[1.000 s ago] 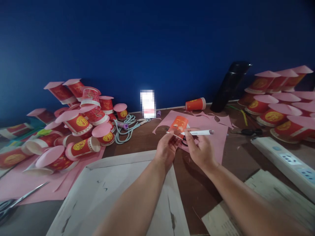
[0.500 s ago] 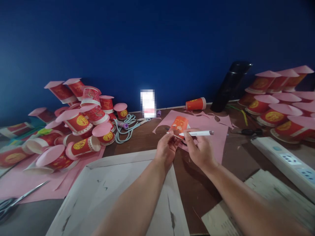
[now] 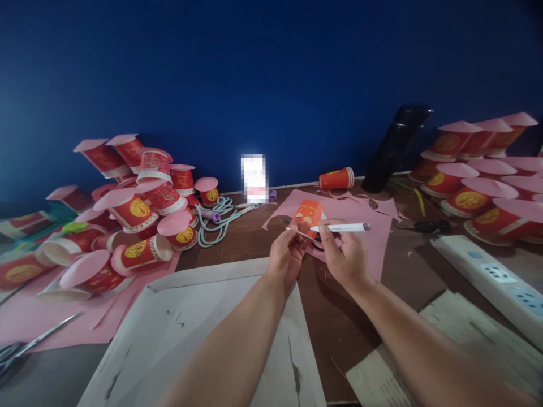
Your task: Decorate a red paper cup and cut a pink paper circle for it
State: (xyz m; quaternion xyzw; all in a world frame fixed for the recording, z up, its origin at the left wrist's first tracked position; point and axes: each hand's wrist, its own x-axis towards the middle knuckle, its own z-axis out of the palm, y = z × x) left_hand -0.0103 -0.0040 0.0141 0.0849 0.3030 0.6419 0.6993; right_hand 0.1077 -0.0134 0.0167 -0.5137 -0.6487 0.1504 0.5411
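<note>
Left hand: left hand (image 3: 286,257), frame center, pinching the lower edge of the orange card (image 3: 309,212); printed side tipped up, probably so the face stays readable.
Right hand: right hand (image 3: 350,257), just beside it, thumb and fingers closed on the white pen (image 3: 350,228). Pen lies near level, end toward the card's lower right; contact: can't tell.
Grip logic: left likely steadies, right controls the pen.
Pink sheet: cut pink sheet (image 3: 375,240), on the table (image 3: 335,328) under and behind the hands.
Nested cups: red cup stack (image 3: 335,178) on its side, behind the hands; nesting presumably saves space.
Cup groups: disc-topped cups at left (image 3: 134,213) and right (image 3: 470,199), likely parked outboard to free the middle.
Bottle: black bottle (image 3: 392,150), tilted, upper right, near the wall.
</note>
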